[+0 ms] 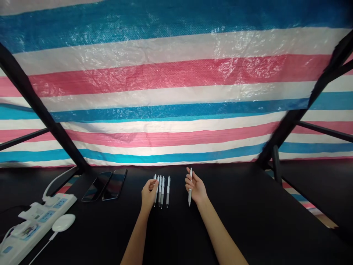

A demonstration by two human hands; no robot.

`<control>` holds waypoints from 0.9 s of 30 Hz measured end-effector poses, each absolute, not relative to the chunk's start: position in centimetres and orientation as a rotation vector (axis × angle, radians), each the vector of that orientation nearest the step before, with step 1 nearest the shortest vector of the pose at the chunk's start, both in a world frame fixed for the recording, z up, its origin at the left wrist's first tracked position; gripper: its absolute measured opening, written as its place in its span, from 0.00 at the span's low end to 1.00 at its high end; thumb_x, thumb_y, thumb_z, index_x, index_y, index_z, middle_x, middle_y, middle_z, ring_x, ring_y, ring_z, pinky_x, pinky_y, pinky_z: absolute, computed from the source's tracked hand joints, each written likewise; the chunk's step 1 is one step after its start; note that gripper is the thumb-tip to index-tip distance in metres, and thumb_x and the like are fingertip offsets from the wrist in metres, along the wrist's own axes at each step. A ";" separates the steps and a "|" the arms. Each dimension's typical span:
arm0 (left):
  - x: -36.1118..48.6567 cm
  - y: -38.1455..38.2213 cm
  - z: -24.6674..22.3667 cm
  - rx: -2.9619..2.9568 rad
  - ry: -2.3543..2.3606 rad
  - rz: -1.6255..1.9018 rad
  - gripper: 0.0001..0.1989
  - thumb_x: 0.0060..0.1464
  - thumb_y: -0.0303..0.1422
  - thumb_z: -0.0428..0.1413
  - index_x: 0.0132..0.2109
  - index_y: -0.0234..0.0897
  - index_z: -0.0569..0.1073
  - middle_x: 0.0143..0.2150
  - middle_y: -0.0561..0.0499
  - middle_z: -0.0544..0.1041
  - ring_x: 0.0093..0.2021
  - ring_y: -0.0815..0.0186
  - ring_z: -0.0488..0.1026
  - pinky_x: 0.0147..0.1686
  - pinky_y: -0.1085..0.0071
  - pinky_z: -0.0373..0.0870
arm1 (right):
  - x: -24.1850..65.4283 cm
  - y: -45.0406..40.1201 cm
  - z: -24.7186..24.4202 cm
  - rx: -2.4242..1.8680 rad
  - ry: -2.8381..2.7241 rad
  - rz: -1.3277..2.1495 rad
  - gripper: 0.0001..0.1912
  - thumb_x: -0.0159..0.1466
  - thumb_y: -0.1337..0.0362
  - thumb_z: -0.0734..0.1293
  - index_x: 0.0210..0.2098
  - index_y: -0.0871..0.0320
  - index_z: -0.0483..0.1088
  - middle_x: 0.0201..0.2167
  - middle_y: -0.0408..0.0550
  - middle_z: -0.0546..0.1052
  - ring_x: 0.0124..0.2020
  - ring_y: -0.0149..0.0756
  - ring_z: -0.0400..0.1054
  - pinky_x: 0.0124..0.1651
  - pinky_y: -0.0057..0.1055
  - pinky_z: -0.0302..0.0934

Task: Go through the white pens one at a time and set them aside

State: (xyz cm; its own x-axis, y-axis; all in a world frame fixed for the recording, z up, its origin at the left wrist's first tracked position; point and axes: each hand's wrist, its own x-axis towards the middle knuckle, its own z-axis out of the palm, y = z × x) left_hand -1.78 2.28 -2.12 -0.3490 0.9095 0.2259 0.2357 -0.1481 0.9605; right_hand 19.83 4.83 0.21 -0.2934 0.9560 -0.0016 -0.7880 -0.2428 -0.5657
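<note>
My right hand [196, 187] holds a white pen with a grey grip [189, 197] upright above the black table, its tip pointing down. The thumb and fingers are closed around the pen's white barrel. My left hand [149, 191] is at the left end of a row of similar pens [162, 191]. Its fingers are curled, with thumb and fingertips pinched at the leftmost pen [154, 200], covering part of its barrel. Several pens lie side by side, tips toward me; the rightmost pen [168, 191] lies slightly apart from the others.
Two dark phones [97, 187] lie on the black table [171, 235] to the left. A white power strip [46, 221] with plugs and a white round charger [64, 222] are nearer left. Black frame bars [286, 129] flank a striped plastic sheet [176, 77] behind.
</note>
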 end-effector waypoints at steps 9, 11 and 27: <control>-1.7 2.1 -2.0 1.354 1.570 1.511 0.17 0.47 0.46 0.56 0.32 0.35 0.73 0.29 0.48 0.77 0.31 0.63 0.74 0.34 0.69 0.70 | 21.3 4.5 -2.2 -0.391 -0.579 1.793 0.25 0.59 0.54 0.60 0.15 0.55 0.42 0.10 0.33 0.45 0.12 0.24 0.32 0.12 0.22 0.40; -1.7 2.1 -1.9 1.363 1.569 1.515 0.16 0.47 0.46 0.56 0.32 0.35 0.73 0.29 0.48 0.77 0.31 0.63 0.74 0.35 0.68 0.70 | 21.5 4.6 -2.0 -0.387 -0.564 1.791 0.25 0.60 0.55 0.60 0.15 0.55 0.41 0.10 0.33 0.44 0.12 0.24 0.31 0.12 0.21 0.39; -2.1 2.2 -2.5 1.413 1.697 1.478 0.15 0.48 0.44 0.55 0.35 0.37 0.76 0.33 0.46 0.75 0.34 0.62 0.72 0.31 0.70 0.67 | 21.3 4.9 -1.7 -0.380 -0.568 1.953 0.24 0.61 0.53 0.59 0.17 0.55 0.45 0.11 0.33 0.47 0.12 0.23 0.33 0.12 0.20 0.37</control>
State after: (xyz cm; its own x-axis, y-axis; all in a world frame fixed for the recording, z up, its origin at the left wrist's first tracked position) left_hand -2.14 2.21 -2.46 -0.3519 0.8992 0.2599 0.3808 -0.1161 0.9173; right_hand 21.32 4.90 -1.73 -0.4286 0.9034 -0.0150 -0.7543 -0.3669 -0.5445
